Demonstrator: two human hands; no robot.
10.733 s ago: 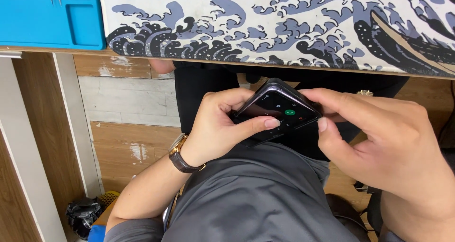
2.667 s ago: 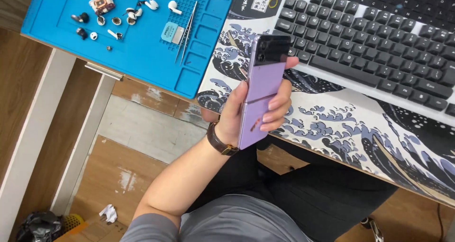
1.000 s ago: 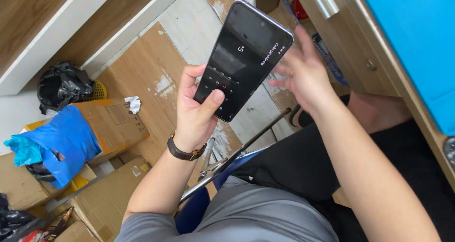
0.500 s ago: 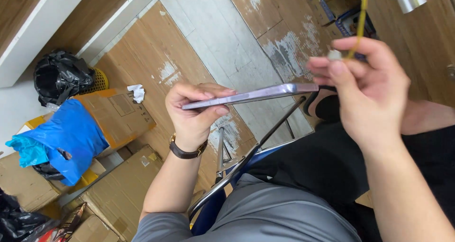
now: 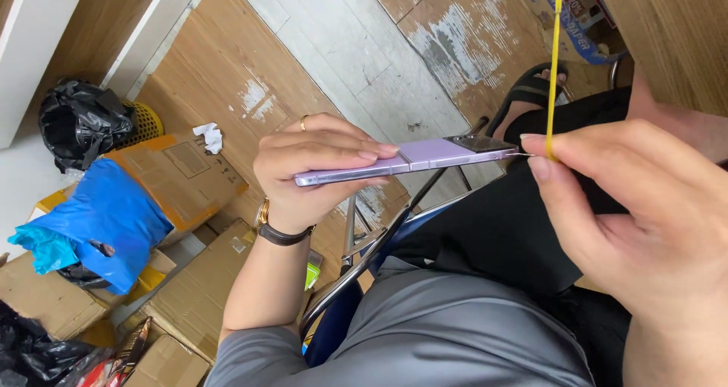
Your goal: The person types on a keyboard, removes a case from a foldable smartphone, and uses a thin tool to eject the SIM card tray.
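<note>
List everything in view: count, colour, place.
phone: 1, lilac, held edge-on at centre
pin tool: 1, yellow, tip at the phone's end
bin: 1, yellow with black bag, left
boxes: several, brown cardboard, lower left floor
blue bag: 1, on a box, left
paper scrap: 1, white, on a box
chair: 1, metal and blue, under the person
sandal: 1, black, on the foot, upper right
watch: 1, dark strap, left wrist
left hand: grips phone
right hand: pinches pin tool

Single head-worn view, looking steeply down, close over lap, floor beyond
</note>
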